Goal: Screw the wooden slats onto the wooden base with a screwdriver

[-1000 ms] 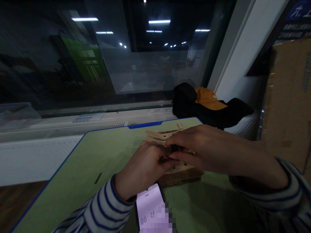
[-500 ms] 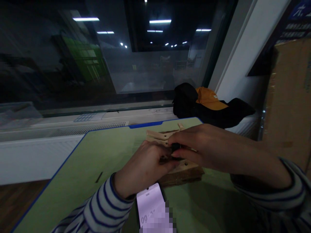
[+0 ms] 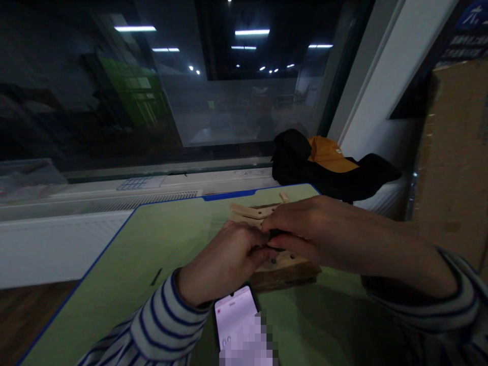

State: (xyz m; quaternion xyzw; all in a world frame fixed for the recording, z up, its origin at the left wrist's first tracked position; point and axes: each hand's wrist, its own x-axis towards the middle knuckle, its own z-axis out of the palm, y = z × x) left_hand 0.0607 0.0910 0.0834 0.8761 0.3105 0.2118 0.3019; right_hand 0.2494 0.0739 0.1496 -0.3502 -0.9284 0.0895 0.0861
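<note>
My right hand [image 3: 312, 229] reaches in from the right, thumb and fingers pinched on a small black object [image 3: 273, 234] that is mostly hidden. Against those fingertips, my left hand [image 3: 224, 259] is closed, its thumb and fingers pressed together; what they hold, if anything, is hidden. Beneath both hands are pale wooden pieces with round holes, including a front piece [image 3: 284, 260] and a back strip [image 3: 244, 210]. They lie on a rough brown block [image 3: 285, 279]. A short wooden stick [image 3: 283, 197] shows just beyond my right hand.
The block rests on a green table [image 3: 171, 234] with a blue edge. A lit phone [image 3: 236, 307] lies in front of the block. Behind the table are a dark bag [image 3: 292, 152], an orange cap [image 3: 330, 155] and a window sill. A tall cardboard box [image 3: 450, 162] stands at right.
My fingers have closed further over the black object, so less of it shows. My left thumb has shifted up slightly, uncovering another hole in the front wooden piece.
</note>
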